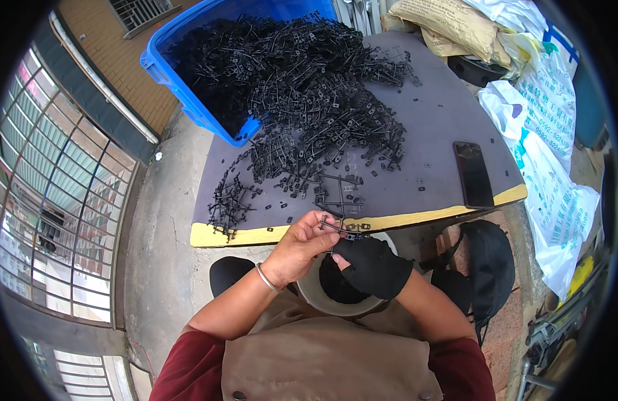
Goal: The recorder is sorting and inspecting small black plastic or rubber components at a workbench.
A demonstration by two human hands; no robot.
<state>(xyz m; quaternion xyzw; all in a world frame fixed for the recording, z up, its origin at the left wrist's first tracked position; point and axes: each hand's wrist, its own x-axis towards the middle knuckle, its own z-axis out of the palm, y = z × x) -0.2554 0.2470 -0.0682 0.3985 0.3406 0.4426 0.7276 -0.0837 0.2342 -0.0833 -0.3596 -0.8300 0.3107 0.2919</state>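
Observation:
My bare left hand (299,247), with a bangle on its wrist, pinches a thin black plastic sprue (350,228) near the table's front edge. My right hand (376,267) wears a black glove with bare fingertips. Its thumb and fingers close on the same sprue from the right, close to the small flat tabs along it. Part of the sprue is hidden by the fingers. Just beyond, another ladder-shaped black sprue (340,194) lies on the table. Under my hands stands a pale bucket (352,309) with dark pieces inside.
A blue crate (189,110) lies tipped on the grey table (449,113), a big heap of black sprues (309,100) spilling out. A smaller pile (232,200) sits at the left edge. A black phone (474,175) lies right; white plastic bags (549,194) and a black bag (489,271) are beyond.

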